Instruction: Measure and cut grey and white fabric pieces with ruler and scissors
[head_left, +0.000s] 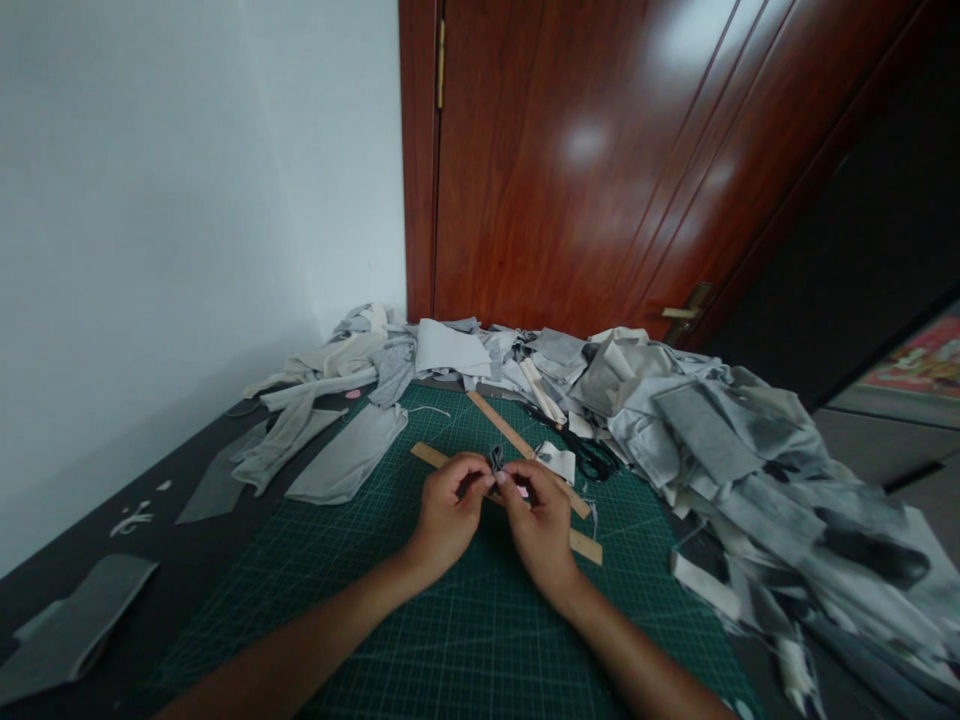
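Observation:
Above the green cutting mat [360, 610], both my hands meet at a small folded piece of dark grey fabric [496, 458]. My left hand [450, 505] pinches it from the left between thumb and forefinger. From the right, my right hand [541, 515] pinches it the same way, its thumb close to the other thumb. The fabric's looped top sticks up between the fingertips; its lower part is hidden. Beneath the hands lies a wooden ruler [429, 455], partly covered by them. A second wooden ruler [501, 425] runs diagonally behind.
Black-handled scissors [592, 455] lie right of the rulers. Heaped grey and white fabric scraps [675, 430] line the right and back. A pale cloth piece [352, 460] rests on the mat's left; grey pieces [82, 630] lie at the near left. A wooden door [547, 180] stands behind.

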